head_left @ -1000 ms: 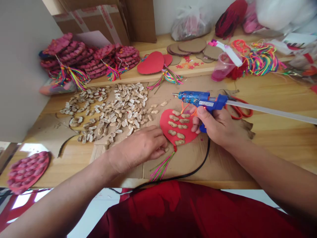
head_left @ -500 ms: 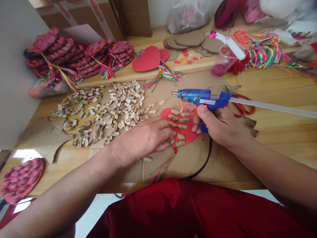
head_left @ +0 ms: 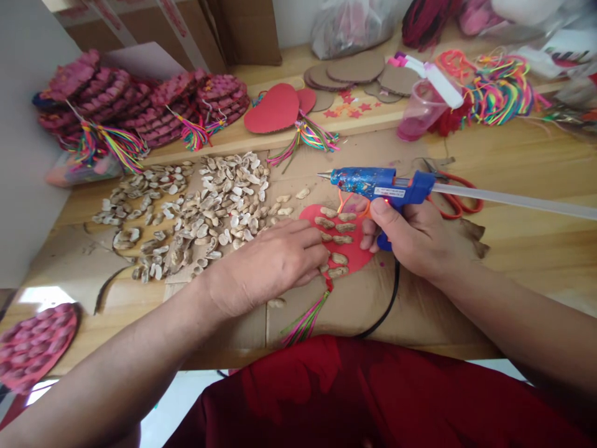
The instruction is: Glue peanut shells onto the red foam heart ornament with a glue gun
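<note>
A red heart (head_left: 358, 256) bearing rows of peanuts (head_left: 346, 228) is lying on a cardboard sheet (head_left: 433, 314) near the front edge of the desk (head_left: 527, 242), its tassel (head_left: 308, 318) pointing toward that edge. The left hand (head_left: 284, 255) is bending its fingers over the heart's left edge; whether it is pinching a peanut cannot be told. The right hand (head_left: 415, 235) is grasping a blue glue gun (head_left: 364, 181), whose nozzle (head_left: 324, 175) is pointing left. Peanut shells (head_left: 219, 208) are spreading toward the desk's left edge; scissors (head_left: 477, 203) are resting near the cardboard sheet's right edge.
</note>
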Available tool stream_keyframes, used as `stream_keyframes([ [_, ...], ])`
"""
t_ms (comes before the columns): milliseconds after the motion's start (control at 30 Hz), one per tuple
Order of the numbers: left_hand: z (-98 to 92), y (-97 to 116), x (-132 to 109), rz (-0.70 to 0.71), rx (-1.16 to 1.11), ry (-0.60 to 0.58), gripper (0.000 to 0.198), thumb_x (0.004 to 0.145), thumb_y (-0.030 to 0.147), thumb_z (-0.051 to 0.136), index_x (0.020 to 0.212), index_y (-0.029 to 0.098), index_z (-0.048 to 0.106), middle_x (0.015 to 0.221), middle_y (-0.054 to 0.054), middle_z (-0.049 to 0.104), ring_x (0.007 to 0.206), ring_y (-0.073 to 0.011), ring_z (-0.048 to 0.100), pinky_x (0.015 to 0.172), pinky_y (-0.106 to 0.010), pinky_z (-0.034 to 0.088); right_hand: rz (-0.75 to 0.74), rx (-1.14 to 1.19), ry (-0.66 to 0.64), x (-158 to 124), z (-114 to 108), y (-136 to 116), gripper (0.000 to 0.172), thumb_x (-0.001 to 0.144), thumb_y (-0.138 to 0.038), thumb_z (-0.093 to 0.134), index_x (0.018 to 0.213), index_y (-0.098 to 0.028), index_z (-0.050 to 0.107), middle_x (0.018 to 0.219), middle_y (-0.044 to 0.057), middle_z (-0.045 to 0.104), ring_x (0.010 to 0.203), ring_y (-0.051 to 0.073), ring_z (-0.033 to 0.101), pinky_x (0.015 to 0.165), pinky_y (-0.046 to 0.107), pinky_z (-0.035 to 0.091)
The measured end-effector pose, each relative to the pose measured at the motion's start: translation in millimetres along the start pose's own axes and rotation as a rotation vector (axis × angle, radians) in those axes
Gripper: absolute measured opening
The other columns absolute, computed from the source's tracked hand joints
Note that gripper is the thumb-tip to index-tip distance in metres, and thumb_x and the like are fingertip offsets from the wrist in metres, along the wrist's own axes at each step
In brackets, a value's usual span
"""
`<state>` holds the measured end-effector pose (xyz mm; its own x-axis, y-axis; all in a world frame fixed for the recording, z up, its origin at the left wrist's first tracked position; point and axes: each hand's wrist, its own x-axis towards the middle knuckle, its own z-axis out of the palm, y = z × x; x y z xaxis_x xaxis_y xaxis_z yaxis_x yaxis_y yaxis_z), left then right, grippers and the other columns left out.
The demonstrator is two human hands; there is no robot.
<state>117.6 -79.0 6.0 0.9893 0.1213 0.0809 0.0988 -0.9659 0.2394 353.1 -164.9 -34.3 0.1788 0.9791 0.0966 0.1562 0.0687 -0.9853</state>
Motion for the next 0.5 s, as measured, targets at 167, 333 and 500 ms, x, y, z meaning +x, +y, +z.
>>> stream_keyframes([
  [167, -0.6, 0.8, -0.9, -0.010, -0.019, -0.010, 0.025, 0.108, 0.028, 0.049, 0.095, 0.017, 0.067, 0.099, -0.007, 0.066, 0.091, -0.0200, 0.060, 0.086, -0.035, 0.047, 0.000, -0.004, -0.015, 0.0, -0.9, -2.0, 0.039, 0.099, -0.061, 0.062, 0.091, -0.024, 0.068, 0.070, 0.002, 0.066, 0.054, 0.015, 0.068, 0.048, 0.032, 0.056],
  [333, 0.0, -0.8, -2.5, -0.013, -0.037, 0.017, 0.025, 0.109, 0.029, 0.048, 0.094, 0.017, 0.065, 0.099, -0.007, 0.066, 0.090, -0.0193, 0.059, 0.086, -0.035, 0.046, 0.005, -0.015, -0.031, -0.5, -1.4, -5.0, 0.039, 0.099, -0.062, 0.062, 0.093, -0.024, 0.070, 0.070, 0.002, 0.066, 0.055, 0.016, 0.068, 0.050, 0.033, 0.056],
  [500, 2.0, -2.0, -3.3, -0.015, -0.047, 0.038, 0.025, 0.109, 0.030, 0.048, 0.093, 0.018, 0.063, 0.099, -0.006, 0.067, 0.092, -0.0188, 0.060, 0.089, -0.034, 0.046, -0.005, -0.038, -0.033, 0.0, -2.6, -3.2, 0.038, 0.100, -0.061, 0.060, 0.096, -0.025, 0.070, 0.070, 0.002, 0.067, 0.056, 0.016, 0.068, 0.051, 0.033, 0.057],
])
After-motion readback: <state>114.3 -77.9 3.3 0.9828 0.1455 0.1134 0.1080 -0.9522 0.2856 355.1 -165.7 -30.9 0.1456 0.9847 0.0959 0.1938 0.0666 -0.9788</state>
